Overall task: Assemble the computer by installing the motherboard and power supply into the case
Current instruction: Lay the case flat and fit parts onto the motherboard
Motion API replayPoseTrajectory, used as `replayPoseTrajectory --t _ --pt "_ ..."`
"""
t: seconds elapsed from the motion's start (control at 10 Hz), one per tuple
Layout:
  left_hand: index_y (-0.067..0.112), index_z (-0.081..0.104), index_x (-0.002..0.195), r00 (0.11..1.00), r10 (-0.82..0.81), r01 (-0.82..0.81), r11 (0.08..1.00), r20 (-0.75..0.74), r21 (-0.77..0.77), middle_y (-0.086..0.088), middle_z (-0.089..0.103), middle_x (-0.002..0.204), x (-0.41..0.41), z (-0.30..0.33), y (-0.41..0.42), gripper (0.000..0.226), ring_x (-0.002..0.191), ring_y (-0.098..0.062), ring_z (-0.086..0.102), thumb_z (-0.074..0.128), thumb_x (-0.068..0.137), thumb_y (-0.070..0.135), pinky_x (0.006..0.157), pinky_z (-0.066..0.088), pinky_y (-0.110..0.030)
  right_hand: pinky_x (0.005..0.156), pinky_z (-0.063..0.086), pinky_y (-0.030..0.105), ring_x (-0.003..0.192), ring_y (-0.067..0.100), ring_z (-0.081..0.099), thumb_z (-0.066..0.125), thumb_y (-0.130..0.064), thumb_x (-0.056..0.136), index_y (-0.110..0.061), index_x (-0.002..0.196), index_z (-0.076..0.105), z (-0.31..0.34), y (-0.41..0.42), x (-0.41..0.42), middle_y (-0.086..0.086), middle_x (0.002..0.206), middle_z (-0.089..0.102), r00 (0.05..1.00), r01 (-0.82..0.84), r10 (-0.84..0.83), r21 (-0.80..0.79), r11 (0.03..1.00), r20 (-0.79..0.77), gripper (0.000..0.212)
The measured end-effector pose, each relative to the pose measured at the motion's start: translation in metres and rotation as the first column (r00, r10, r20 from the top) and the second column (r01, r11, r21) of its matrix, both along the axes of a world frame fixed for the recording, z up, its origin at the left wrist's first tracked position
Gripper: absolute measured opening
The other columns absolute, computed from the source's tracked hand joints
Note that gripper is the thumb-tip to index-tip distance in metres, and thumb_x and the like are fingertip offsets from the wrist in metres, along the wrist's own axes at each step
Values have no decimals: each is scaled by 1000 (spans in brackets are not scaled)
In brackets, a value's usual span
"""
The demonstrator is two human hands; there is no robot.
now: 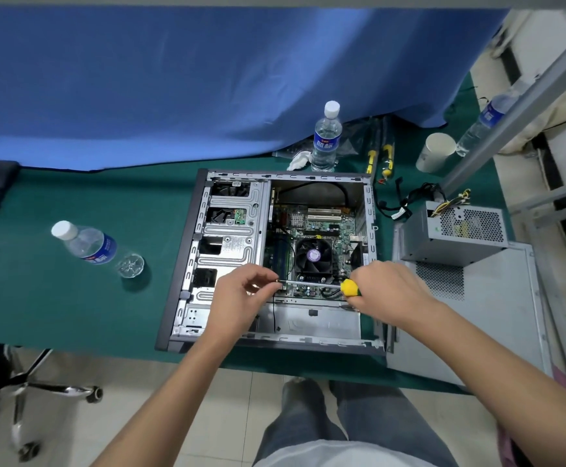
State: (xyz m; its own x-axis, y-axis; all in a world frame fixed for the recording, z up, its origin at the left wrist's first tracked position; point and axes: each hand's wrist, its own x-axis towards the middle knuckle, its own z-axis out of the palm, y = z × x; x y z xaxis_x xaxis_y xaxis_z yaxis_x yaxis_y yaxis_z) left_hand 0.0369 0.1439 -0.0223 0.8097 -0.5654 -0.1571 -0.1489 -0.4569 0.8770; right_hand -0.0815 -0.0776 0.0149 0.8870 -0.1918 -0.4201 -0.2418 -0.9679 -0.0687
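While my right hand point(384, 291) grips the yellow-handled screwdriver point(349, 287) level over the open grey metal computer case point(227, 244), my left hand point(241, 294) pinches a small screw at its shaft tip. Inside the case lies the green motherboard point(339, 227) with its black fan. On the green worktop point(56, 298), the grey perforated power supply point(460, 234) sits outside, right of the case.

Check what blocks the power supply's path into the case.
Nothing solid on the way: the power supply sits outside the case on the side panel. The bay is open, though a black cable loops across it.
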Motion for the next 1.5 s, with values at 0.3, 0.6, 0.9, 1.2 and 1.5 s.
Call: replayPoseTrajectory --t 0.3,0.6,0.9,1.2,1.5 --pt "22 69 90 999 -29 18 943 29 333 16 63 77 -19 -16 -17 7 72 1 61 73 89 15 68 50 -15 64 51 33 80 16 57 61 -18 83 -24 114 49 37 -4 24 -4 98 47 979 -45 94 252 967 -183 34" --pt "24 58 83 994 95 -57 869 -53 492 8 65 81 -37 -38 -39 15 74 -14 60 66 91 13 64 40 -24 47 45 14 52 2 59 78 -14 77 -22 93 64 49 -25 46 0 89 68 979 199 -119 632 749 -168 23" --pt "16 61 72 840 396 -158 833 -370 531 -8 69 88 -29 -67 -56 22 81 -28 64 66 84 -2 84 56 -37 56 42 21 59 -2 56 77 -24 78 -27 79 64 26 -9 41 -16 85 63 962 237 -273 581 778 -26 13" --pt "8 66 100 692 486 -177 831 -534 526 -12 66 107 -21 -96 -67 13 101 -28 65 55 95 2 88 51 -30 60 45 23 68 10 60 70 -23 85 -30 77 58 -11 12 36 -9 87 66 945 261 -327 539 801 27 16" --pt "11 50 140 458 523 -284 853 -719 439 -18 51 144 -15 -125 -74 39 131 -29 52 45 101 9 57 49 -18 49 38 23 42 3 40 67 -26 90 -26 85 58 -45 28 28 -12 70 56 897 347 -442 578 738 25 10"
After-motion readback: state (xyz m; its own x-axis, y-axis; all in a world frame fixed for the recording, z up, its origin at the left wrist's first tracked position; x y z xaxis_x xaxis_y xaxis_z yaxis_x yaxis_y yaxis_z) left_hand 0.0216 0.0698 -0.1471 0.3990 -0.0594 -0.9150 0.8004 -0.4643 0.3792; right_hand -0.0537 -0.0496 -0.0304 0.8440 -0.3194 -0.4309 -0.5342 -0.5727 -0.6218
